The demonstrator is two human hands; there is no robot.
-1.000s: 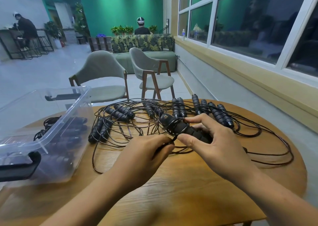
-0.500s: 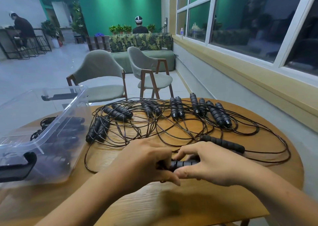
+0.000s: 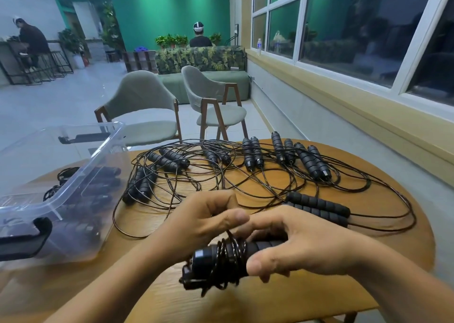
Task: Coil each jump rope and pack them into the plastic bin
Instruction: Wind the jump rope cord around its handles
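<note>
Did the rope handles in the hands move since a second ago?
Yes. The wrapped handles came closer, away from the far row of handles, toward the front edge of the table.

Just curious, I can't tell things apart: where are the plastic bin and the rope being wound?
plastic bin [image 3: 91, 165], head view, rim of its right wall
rope being wound [image 3: 228, 255], head view, cord wraps round the handles

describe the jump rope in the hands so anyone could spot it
On the wooden table, look at the near edge, between the left hand and right hand. The jump rope held there has its cord wound round its handles; the other ropes behind lie uncoiled.
</note>
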